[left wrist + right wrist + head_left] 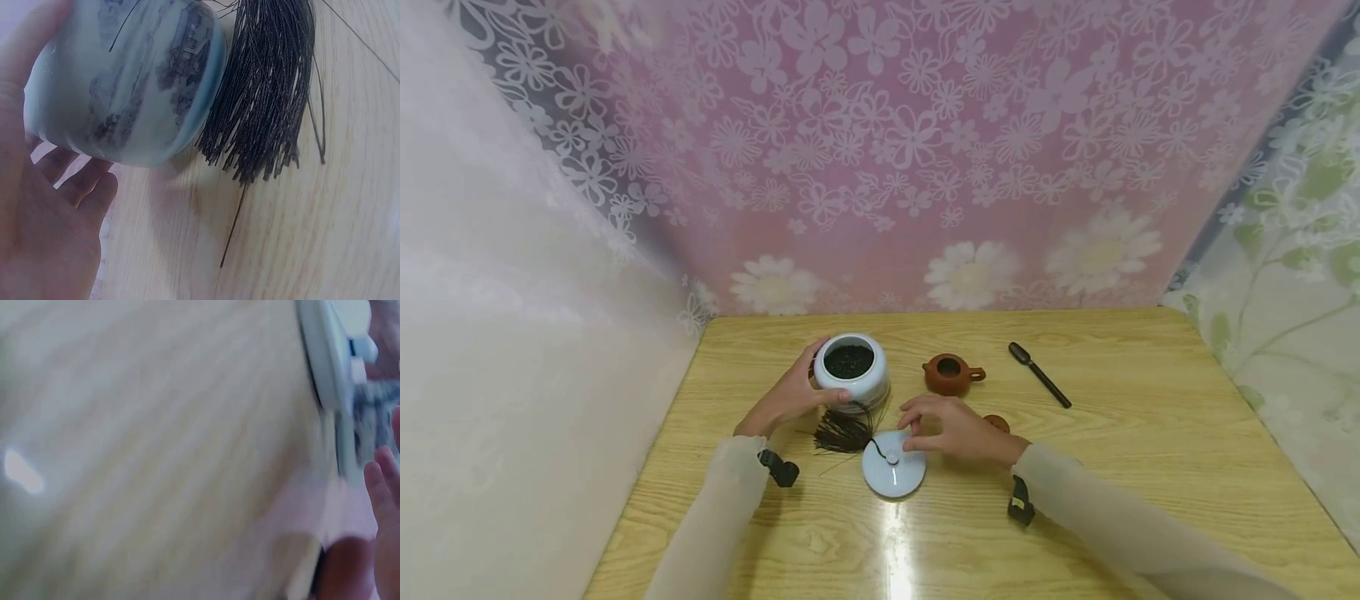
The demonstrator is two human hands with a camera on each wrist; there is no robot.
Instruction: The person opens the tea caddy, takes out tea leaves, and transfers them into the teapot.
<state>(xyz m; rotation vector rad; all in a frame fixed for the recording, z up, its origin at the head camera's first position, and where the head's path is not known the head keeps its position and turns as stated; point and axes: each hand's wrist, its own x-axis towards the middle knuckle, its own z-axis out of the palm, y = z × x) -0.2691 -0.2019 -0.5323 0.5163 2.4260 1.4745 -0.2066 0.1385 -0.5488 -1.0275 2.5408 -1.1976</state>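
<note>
My left hand (790,396) grips a white lidless jar (868,392) from the left, thumb across its front and fingers round the far side. Dark, leaf-like contents (849,362) show through its mouth. In the left wrist view the jar (125,81) bears a grey painted landscape. A round pale lid (895,477) lies on the table, its knob tied to a dark tassel (842,432) beside the jar. My right hand (955,429) hovers at the lid's right edge, fingers loosely bent with nothing between them. The right wrist view is blurred; the lid (325,356) shows upper right.
Behind my right hand stands a small brown clay teapot (938,385) without its lid. A small brown lid (997,422) lies partly hidden by that hand. Farther right is a black scoop (1041,377). Patterned cloth (880,167) hangs along the wooden table's (1150,433) back edge.
</note>
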